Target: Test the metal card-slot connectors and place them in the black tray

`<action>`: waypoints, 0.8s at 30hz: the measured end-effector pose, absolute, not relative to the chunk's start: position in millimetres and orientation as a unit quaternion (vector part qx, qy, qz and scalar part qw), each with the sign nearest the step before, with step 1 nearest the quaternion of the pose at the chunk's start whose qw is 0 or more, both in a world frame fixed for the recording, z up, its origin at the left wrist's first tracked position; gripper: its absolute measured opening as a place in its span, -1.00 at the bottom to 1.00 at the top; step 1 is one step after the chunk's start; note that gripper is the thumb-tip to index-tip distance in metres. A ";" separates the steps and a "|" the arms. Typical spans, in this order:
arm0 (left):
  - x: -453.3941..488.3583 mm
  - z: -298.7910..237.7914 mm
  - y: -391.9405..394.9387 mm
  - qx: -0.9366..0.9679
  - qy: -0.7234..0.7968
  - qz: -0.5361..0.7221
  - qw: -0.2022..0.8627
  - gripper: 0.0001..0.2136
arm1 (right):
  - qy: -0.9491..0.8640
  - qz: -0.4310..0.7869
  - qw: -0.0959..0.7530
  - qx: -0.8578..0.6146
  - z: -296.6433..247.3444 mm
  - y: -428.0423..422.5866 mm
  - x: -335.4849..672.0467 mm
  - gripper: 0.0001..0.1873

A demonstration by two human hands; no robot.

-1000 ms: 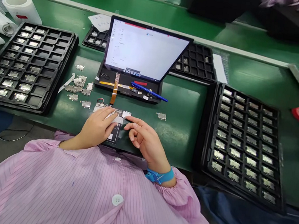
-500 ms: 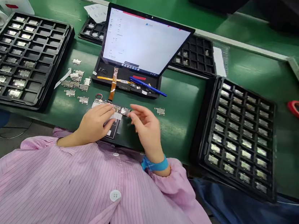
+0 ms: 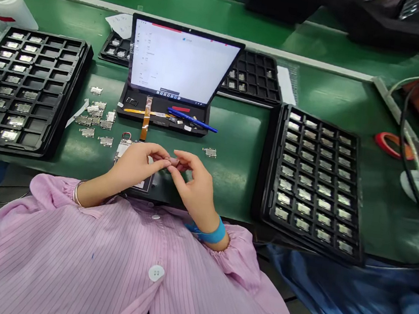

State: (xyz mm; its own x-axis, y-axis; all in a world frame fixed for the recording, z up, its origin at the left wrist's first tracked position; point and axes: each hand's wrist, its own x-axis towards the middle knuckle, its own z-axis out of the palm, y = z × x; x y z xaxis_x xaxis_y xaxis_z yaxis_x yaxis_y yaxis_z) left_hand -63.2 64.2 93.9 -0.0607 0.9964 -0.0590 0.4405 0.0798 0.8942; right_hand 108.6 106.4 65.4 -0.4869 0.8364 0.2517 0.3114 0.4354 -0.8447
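My left hand (image 3: 134,165) and my right hand (image 3: 194,188) meet above the green bench mat, fingertips together around a small pale piece (image 3: 172,161), mostly hidden by the fingers. Under my left palm lies a black flat pad (image 3: 143,185). A small circuit board (image 3: 122,149) sits just beyond my left hand, partly covered by it. Farther up runs an orange ribbon cable (image 3: 146,118). Loose silver metal parts (image 3: 94,117) lie to the left, and a single one (image 3: 210,152) lies beyond my right hand.
A black tray (image 3: 270,159) full of silver parts stands to the right, and another (image 3: 86,60) to the left. A tablet (image 3: 179,61) stands ahead beside a blue pen (image 3: 193,120). A partly filled tray (image 3: 253,76) lies behind it. A red tape roll (image 3: 390,144) lies far right.
My right hand has closed from spread fingers and met my left fingertips, and the small piece is now up between them. The whole view has shifted left in the frame.
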 end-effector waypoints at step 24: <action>-23.0 71.3 144.8 0.765 0.606 0.180 0.126 -0.83 | -0.519 0.512 0.514 -0.452 58.9 130.2 148.2 -0.83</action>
State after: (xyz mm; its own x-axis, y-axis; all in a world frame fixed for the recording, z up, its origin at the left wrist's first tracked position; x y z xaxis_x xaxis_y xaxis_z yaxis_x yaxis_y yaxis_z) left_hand -23.0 144.8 71.3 0.2008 0.9718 0.1235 0.8811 -0.2343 0.4108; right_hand 148.2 130.2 58.9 -0.0633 0.9956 0.0692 -0.0569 0.0656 -0.9962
